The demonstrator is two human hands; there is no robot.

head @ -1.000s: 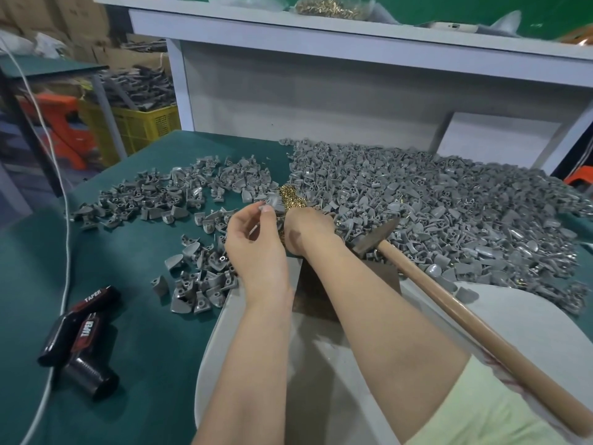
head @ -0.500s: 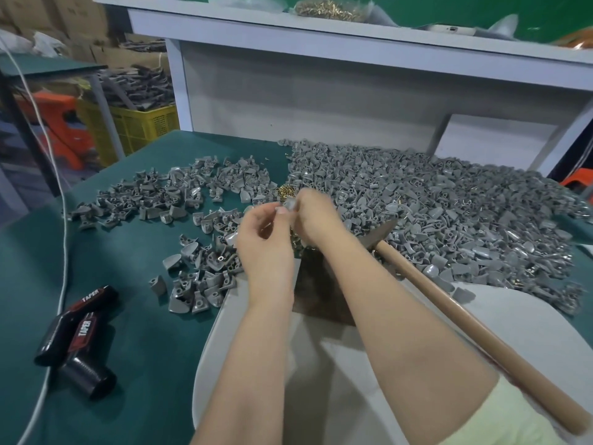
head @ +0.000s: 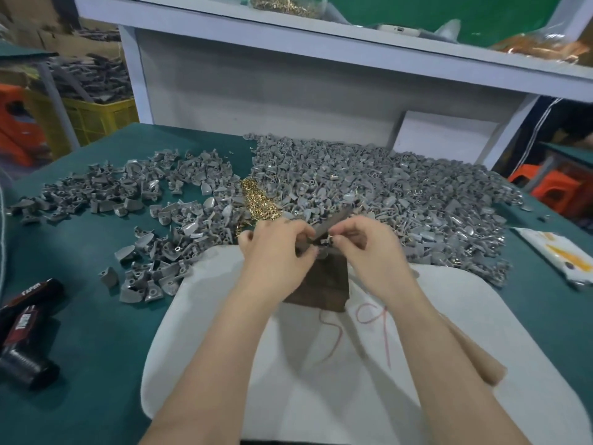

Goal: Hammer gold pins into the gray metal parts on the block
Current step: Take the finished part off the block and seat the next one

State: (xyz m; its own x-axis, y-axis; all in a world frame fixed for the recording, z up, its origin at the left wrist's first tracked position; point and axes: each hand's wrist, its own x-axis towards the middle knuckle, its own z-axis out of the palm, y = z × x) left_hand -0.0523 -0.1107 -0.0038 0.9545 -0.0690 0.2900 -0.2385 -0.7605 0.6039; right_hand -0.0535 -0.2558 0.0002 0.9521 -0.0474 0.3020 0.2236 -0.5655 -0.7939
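Observation:
My left hand (head: 276, 261) and my right hand (head: 372, 255) meet fingertip to fingertip above the dark brown block (head: 324, 290). The left one grips a small gray metal part (head: 312, 251). The right one pinches a tiny pin-sized piece (head: 325, 241), too blurred to show its colour. The hammer's dark head (head: 335, 219) lies just beyond my fingers, and its wooden handle (head: 475, 358) runs under my right forearm with neither hand on it. A pile of gold pins (head: 256, 200) sits just behind my left hand.
The block stands on a white pad (head: 321, 396) over the green table (head: 80, 316). A big heap of gray parts (head: 401, 194) spreads right and behind, with a thinner scatter (head: 128, 194) to the left. Black tape rolls (head: 25, 335) lie at the left edge and a packet (head: 561, 255) at the right.
My right hand has drawn back from the gold pin pile and moved right, so my arms no longer cross. Both hands have come together over the block.

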